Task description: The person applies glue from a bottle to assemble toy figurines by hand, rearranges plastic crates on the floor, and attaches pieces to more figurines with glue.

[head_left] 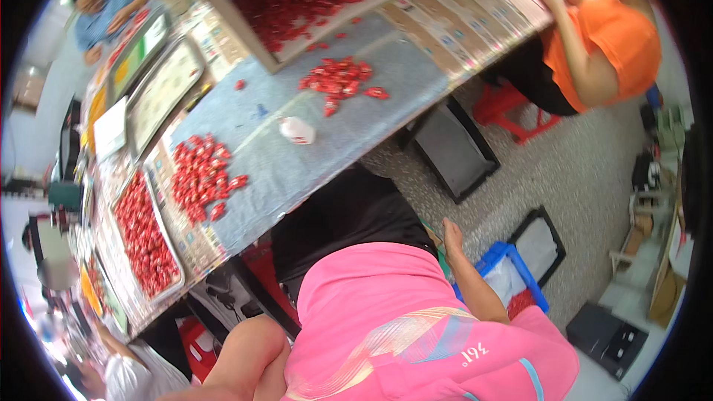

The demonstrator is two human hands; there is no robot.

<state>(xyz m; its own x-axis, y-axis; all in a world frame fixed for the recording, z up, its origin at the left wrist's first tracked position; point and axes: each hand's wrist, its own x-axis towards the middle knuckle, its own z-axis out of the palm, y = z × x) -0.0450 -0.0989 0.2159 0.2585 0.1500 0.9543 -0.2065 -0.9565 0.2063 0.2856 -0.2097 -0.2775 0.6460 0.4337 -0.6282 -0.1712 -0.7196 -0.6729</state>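
Note:
My right arm hangs down by my right side, and my right hand (451,239) is beside the dark seat or clothing and a thin green strip (443,261). Its fingers are mostly hidden, so what it holds, if anything, does not show. My left arm is bent at the lower left; my left hand lies outside the picture. On the blue cloth (252,115) over the table sit a left pile of small shiny red pieces (200,177) and a smaller pile of red pieces (338,78). Between them is a small white object with red marks (297,131).
A metal tray of red pieces (147,234) stands left; a large box (256,33) holds more. A person in orange (605,48) sits at the far right, another in blue (111,11) far left. A blue crate (531,282) and black-rimmed trays (454,150) stand on the floor.

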